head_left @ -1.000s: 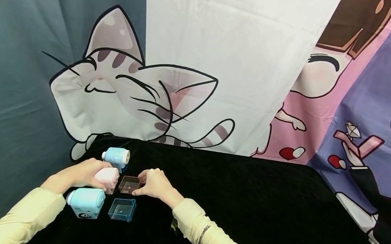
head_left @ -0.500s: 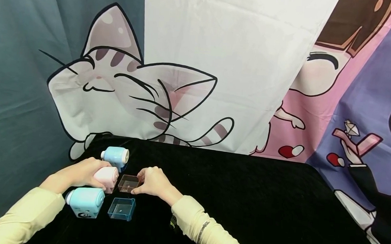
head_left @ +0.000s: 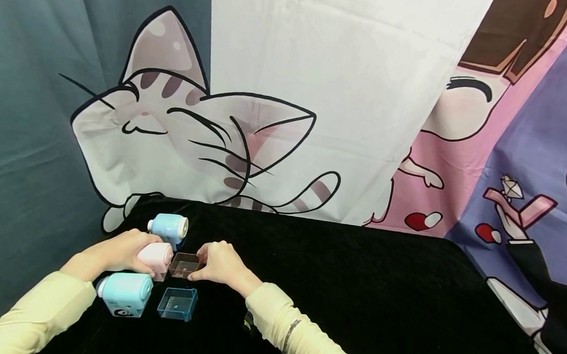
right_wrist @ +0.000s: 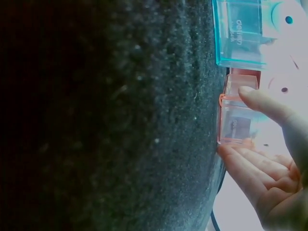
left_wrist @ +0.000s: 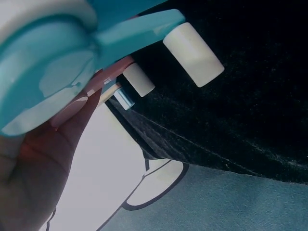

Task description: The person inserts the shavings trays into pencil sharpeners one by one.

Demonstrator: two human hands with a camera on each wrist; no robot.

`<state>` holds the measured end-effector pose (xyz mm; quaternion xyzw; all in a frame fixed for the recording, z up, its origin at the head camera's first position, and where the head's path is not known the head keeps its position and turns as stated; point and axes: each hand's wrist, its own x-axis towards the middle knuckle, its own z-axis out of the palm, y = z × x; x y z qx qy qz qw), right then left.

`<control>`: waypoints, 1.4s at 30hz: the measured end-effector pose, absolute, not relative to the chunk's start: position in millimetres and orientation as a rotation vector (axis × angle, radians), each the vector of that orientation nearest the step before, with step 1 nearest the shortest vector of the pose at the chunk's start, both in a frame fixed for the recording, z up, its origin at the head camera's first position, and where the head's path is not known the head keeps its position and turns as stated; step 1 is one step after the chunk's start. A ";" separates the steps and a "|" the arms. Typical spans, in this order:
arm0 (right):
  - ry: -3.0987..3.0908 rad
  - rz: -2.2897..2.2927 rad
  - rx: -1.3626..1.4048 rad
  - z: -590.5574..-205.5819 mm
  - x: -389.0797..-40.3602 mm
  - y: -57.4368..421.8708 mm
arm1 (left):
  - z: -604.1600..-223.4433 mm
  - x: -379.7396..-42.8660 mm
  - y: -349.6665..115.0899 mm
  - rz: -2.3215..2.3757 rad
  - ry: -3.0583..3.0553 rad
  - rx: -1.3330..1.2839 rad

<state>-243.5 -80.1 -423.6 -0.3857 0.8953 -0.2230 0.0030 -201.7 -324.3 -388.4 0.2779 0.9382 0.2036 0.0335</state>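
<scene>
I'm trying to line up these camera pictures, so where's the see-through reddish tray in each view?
Head: lower left, the reddish tray is pinched by the right hand, just above the blue tray in the picture.
Left wrist: not visible.
Right wrist: right of centre, the reddish tray sits between thumb and fingers, below the blue tray.
Shared landmark: the black cloth, in all three.

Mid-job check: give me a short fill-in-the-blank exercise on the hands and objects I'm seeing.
1. The left hand grips the ____ sharpener.
2. The right hand pinches the reddish tray; the untouched tray is ____.
3. The cloth beneath the trays is ____.

Missing words: pink; blue; black.
</scene>
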 end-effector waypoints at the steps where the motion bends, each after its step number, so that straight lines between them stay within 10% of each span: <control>1: 2.809 -0.697 -1.211 -423.6 -243.7 -80.5 | -388.4 -201.7 -324.2 0.636 2.879 0.855; 42: 2.722 -0.789 -1.232 -426.4 -246.5 -90.1 | -385.1 -200.7 -323.8 0.593 2.885 0.826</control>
